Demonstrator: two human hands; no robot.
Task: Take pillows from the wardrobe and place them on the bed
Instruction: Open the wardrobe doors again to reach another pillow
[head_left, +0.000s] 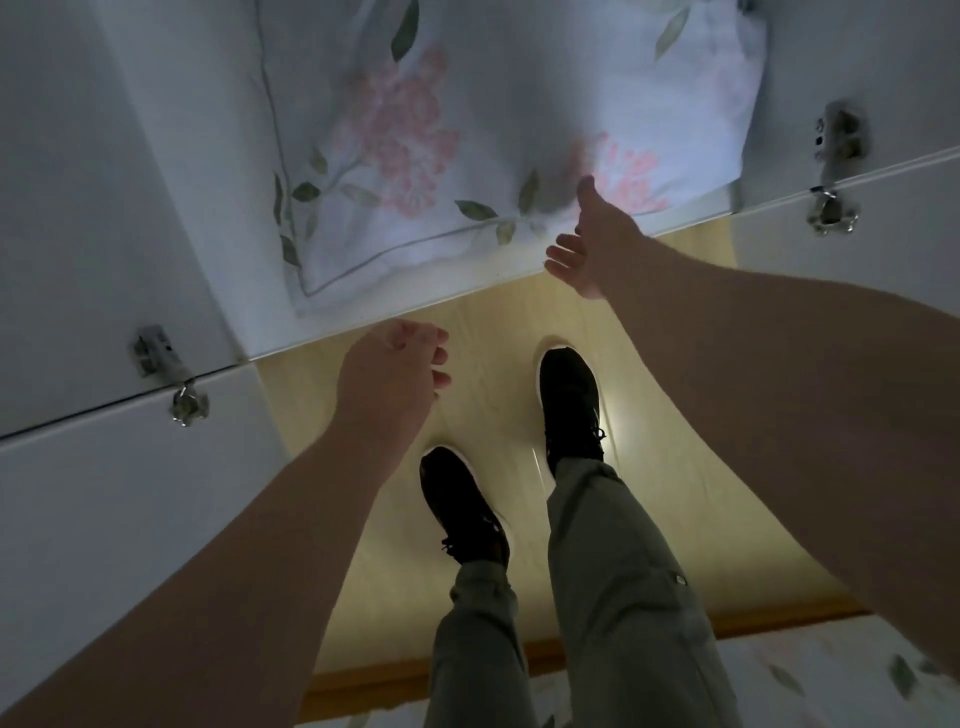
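A white pillow (467, 140) printed with pink flowers and green leaves lies on the bottom shelf of the open wardrobe (182, 218), filling most of its width. My right hand (592, 244) is stretched out with fingers spread, right at the pillow's near right corner, holding nothing. My left hand (392, 371) hovers over the floor just in front of the shelf edge, fingers loosely curled and empty, a short way below the pillow's near left corner. The bed (810, 670), covered in matching floral fabric, shows along the bottom edge behind my legs.
Both wardrobe doors stand open, the left door (104, 519) and the right door (883, 223), with metal hinges on them. My feet in black shoes (569, 400) stand on a pale wooden floor (493, 332). A wooden bed frame (374, 680) runs behind me.
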